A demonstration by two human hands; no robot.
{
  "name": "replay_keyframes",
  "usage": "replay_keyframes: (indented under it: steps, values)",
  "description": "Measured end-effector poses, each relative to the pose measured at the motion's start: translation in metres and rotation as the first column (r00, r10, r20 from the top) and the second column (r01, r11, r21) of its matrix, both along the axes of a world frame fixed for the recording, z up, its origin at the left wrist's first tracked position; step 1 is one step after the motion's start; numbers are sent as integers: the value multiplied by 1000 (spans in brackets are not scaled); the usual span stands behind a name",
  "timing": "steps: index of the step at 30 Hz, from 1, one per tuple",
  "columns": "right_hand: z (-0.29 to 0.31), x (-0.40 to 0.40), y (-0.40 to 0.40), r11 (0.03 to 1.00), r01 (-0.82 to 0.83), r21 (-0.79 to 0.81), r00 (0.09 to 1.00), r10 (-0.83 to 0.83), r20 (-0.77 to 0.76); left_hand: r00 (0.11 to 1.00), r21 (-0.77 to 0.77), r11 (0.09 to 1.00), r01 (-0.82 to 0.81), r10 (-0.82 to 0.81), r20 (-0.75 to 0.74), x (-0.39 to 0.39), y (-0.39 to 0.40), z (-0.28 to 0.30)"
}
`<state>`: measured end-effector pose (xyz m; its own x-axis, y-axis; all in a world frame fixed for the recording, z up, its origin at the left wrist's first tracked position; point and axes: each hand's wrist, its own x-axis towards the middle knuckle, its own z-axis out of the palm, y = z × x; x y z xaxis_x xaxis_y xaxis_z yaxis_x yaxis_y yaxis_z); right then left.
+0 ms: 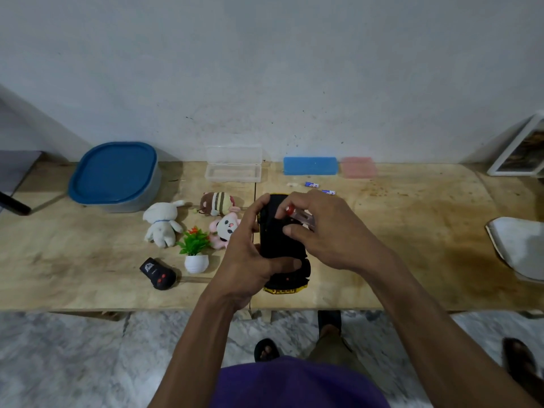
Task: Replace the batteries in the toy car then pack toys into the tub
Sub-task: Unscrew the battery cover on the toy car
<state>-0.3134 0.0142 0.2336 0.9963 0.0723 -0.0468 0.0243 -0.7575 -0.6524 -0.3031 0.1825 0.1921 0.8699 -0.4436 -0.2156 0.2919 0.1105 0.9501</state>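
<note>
The toy car (281, 245) is black with yellow trim and lies upside down over the wooden table (412, 231). My left hand (250, 254) grips its left side. My right hand (326, 228) holds a small screwdriver (297, 214) with a red cap and clear handle against the car's underside. Two blue batteries (312, 184) (329, 192) lie on the table just behind the car. The grey tub with a blue lid (114, 176) stands at the back left, shut.
Left of the car lie a white plush rabbit (162, 223), a striped plush (217, 203), a pink plush (225, 229), a small potted plant (195, 251) and a black remote (157, 273). A clear open case (234, 164), a blue box (309, 165) and a pink box (357, 166) line the wall.
</note>
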Motion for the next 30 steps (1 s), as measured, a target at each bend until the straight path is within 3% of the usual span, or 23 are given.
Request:
replay_keyframes:
  steps: [3, 8, 13, 20, 23, 26, 30]
  values:
    - [-4, -3, 2, 998, 36, 44, 999, -36, -8, 1000, 17, 1000, -7, 7, 9, 3, 2, -1]
    - [-18, -3, 0, 932, 233, 279, 972, -232, -36, 1000, 33, 999, -7, 7, -8, 6, 1, -10]
    - [-34, -2, -11, 885, 301, 356, 953, -290, -86, 998, 43, 999, 13, -11, -54, 11, -9, -17]
    - [-58, 15, -42, 773, 369, 516, 929, -315, -193, 994, 110, 994, 22, -10, -107, 31, -37, -39]
    - [-68, 34, -70, 674, 452, 585, 887, -407, -217, 992, 158, 987, -3, 23, -125, 42, -48, -45]
    - [-95, 53, -104, 647, 547, 531, 827, -516, -224, 986, 186, 982, -28, 58, -159, 55, -51, -50]
    - [-151, 69, -137, 716, 605, 347, 796, -545, -264, 975, 233, 967, -99, 141, -174, 71, -57, -60]
